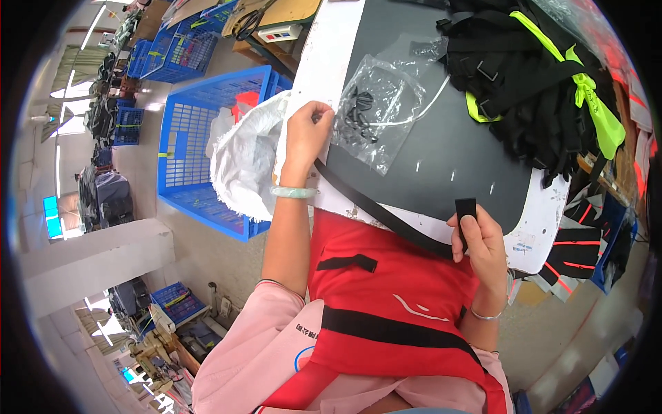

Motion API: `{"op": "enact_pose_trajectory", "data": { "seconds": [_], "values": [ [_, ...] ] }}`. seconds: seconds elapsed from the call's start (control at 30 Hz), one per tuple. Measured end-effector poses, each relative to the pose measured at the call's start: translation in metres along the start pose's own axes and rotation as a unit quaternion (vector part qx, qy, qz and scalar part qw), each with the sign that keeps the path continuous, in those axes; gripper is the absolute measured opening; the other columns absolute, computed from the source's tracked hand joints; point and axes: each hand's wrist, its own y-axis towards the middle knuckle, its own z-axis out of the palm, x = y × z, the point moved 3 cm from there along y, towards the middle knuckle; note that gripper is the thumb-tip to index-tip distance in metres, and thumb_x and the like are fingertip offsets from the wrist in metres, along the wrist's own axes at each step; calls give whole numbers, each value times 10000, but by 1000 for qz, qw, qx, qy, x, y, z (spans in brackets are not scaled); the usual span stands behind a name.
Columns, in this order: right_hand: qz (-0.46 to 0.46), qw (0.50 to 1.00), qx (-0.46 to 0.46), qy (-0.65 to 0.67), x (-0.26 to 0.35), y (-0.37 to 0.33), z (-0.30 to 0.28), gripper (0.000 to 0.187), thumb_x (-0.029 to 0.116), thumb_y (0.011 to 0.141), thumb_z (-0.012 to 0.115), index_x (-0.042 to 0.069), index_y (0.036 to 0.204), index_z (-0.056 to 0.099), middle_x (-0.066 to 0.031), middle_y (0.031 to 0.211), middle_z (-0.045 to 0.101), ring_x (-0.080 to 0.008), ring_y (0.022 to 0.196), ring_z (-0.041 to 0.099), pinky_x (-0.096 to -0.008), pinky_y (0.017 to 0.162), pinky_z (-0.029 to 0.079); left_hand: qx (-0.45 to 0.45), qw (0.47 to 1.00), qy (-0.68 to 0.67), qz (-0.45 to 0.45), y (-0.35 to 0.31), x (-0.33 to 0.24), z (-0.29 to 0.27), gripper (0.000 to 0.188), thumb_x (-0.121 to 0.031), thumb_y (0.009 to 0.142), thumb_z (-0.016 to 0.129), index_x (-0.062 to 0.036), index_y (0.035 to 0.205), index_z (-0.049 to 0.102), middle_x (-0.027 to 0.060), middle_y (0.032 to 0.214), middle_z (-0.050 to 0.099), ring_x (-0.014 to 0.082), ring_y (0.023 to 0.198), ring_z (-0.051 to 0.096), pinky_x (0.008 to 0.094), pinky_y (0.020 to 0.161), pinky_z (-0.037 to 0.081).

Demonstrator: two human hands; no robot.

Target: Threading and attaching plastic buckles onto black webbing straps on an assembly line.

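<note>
My right hand [481, 241] is closed on a black webbing strap [393, 222], its end standing up between thumb and fingers at the table's front edge. From there the strap slants to the left along the edge and passes out of sight by my left wrist. My left hand [309, 131] is raised at the table's left side, thumb and fingers pinched together; what they hold, if anything, I cannot make out. Beside it, a clear plastic bag [389, 148] with several small black plastic pieces [360, 116] lies on the dark grey tabletop [448, 165].
A heap of black straps [510, 76] with metal buckles and a yellow-green ribbon [607, 127] covers the table's far right. On the floor at left stands a blue crate [196, 200] with a white woven sack [238, 169]. Scissors [246, 26] lie on a wooden bench at far left.
</note>
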Motion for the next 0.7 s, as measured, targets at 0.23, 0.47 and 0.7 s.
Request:
{"op": "enact_pose_trajectory", "data": {
  "seconds": [0.23,0.47,0.7],
  "values": [
    [12,1000,-22,8,-10,7,-6,266,221,988,433,3,904,560,9,569,494,-46,467,430,-194,445,352,-35,992,-39,114,-2,-44,0,132,-106,778,660,1,856,657,144,788,634,250,723,624,326,670,487],
    [31,999,9,-21,-18,14,6,267,222,983,441,1,901,566,9,561,488,-49,463,425,-199,441,347,62,983,132,115,9,-40,29,245,-137,717,737,22,885,657,148,787,642,249,709,620,332,673,489],
    [20,999,7,-33,-22,17,2,272,224,977,454,-5,888,570,1,549,486,-58,457,430,-213,440,348,120,989,35,82,13,-29,28,217,-122,718,735,22,841,630,74,701,605,137,655,557,278,637,468]
  ]
}}
